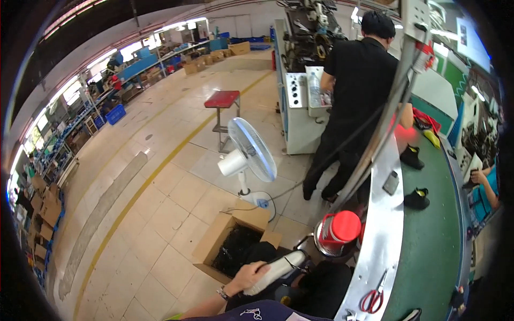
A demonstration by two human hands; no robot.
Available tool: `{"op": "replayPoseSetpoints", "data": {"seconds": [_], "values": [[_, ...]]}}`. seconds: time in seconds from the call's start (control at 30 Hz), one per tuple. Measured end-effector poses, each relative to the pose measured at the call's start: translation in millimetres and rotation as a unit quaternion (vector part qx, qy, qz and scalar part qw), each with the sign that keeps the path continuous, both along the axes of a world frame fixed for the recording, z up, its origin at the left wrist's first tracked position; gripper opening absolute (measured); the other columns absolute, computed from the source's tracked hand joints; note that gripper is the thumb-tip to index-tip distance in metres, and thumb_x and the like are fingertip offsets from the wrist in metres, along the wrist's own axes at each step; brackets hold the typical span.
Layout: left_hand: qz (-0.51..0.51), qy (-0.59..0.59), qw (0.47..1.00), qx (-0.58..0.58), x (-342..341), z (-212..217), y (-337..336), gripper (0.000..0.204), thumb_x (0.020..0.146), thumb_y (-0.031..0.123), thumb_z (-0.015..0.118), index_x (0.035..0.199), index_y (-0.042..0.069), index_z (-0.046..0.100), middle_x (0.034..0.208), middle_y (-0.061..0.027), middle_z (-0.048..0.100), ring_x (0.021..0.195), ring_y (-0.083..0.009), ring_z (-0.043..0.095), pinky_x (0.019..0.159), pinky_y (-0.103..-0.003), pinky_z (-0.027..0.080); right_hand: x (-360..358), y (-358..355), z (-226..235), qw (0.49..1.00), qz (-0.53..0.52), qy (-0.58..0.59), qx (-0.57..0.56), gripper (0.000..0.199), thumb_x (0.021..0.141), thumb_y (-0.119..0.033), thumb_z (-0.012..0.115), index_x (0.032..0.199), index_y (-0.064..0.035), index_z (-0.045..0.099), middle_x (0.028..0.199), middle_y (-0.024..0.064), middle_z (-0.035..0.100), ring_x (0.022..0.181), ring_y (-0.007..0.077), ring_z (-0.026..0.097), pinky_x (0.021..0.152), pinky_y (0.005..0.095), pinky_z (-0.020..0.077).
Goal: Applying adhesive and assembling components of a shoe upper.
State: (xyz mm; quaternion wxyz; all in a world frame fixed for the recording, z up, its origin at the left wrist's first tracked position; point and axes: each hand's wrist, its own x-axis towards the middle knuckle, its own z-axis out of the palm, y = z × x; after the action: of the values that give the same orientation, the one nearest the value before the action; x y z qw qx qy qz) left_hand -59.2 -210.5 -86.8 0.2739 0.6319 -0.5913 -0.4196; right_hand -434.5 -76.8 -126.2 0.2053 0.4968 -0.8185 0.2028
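Note:
My left hand (248,279), with a watch on the wrist, comes in from the lower left. Its fingers are closed round one end of a shoe (278,273) held over my lap, its pale sole turned upward. A thin dark cord or strip crosses the sole's far end. What lies under the shoe is dark and hard to make out. My right hand is mostly or wholly hidden near the shoe's far end, so its fingers cannot be read. Beyond the shoe stands an open cardboard box (215,251) holding a tangle of black strips.
A green conveyor belt (433,246) with a metal edge runs along my right. Black shoes (416,199), a phone (391,183) and red-handled scissors (373,300) lie there. A red-lidded bucket (342,227), a white fan (249,155), a red stool (222,100) and a standing person (358,85) are ahead.

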Motion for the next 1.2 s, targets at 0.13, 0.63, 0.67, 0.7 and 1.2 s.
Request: {"op": "replayPoseSetpoints", "data": {"seconds": [0.13, 0.63, 0.67, 0.7, 1.2], "values": [[-0.032, 0.039, 0.999, -0.012, -6, -13, -14, 0.049, 0.095, 0.045, 0.051, 0.116, 0.002, 0.061, 0.1, -0.023, 0.065, 0.092, -0.0341, 0.066, 0.077, -0.037, 0.05, 4, -21, 15, 0.998, -0.013, -0.025, 0.055, 0.028, 0.089, -0.031, 0.061, 0.096, -0.0044, 0.067, 0.087, 0.0178, 0.063, 0.082, 0.0352, 0.062, 0.069, 0.0469, 0.0499], [-0.045, -0.058, 0.996, 0.044, 5, -12, -49, 0.049, 0.098, 0.041, 0.047, 0.119, -0.002, 0.058, 0.107, -0.0239, 0.065, 0.1, -0.0347, 0.061, 0.086, -0.039, 0.046, -33, 2, -45, 0.978, -0.15, -0.143, 0.014, 0.035, 0.07, -0.031, 0.075, 0.098, -0.0139, 0.062, 0.099, 0.011, 0.051, 0.102, 0.0313, 0.047, 0.096, 0.0488, 0.0313], [-0.052, -0.08, 0.995, 0.026, 11, -13, -48, 0.052, 0.098, 0.042, 0.048, 0.121, -0.003, 0.057, 0.101, -0.0212, 0.066, 0.095, -0.0349, 0.06, 0.086, -0.041, 0.046, -29, 2, -45, 0.979, -0.148, -0.142, 0.011, 0.035, 0.07, -0.031, 0.075, 0.098, -0.0146, 0.062, 0.099, 0.0109, 0.051, 0.102, 0.0312, 0.047, 0.096, 0.0491, 0.0312], [-0.064, -0.08, 0.994, 0.023, 17, -21, -48, 0.052, 0.098, 0.042, 0.048, 0.121, -0.003, 0.057, 0.101, -0.0212, 0.066, 0.095, -0.0349, 0.06, 0.086, -0.041, 0.046, -30, 1, -47, 0.979, -0.144, -0.141, 0.007, 0.035, 0.07, -0.032, 0.075, 0.099, -0.0152, 0.062, 0.099, 0.0107, 0.051, 0.102, 0.031, 0.047, 0.096, 0.0494, 0.0311], [-0.054, -0.178, 0.982, 0.031, 17, -27, -43, 0.051, 0.097, 0.041, 0.049, 0.12, -0.004, 0.057, 0.096, -0.0169, 0.067, 0.087, -0.0334, 0.061, 0.081, -0.039, 0.048, -50, 0, -28, 0.967, -0.097, -0.228, -0.067, 0.057, 0.071, -0.026, 0.075, 0.121, -0.0053, 0.055, 0.107, 0.0126, 0.058, 0.107, 0.0328, 0.05, 0.1, 0.0479, 0.0328]]}}
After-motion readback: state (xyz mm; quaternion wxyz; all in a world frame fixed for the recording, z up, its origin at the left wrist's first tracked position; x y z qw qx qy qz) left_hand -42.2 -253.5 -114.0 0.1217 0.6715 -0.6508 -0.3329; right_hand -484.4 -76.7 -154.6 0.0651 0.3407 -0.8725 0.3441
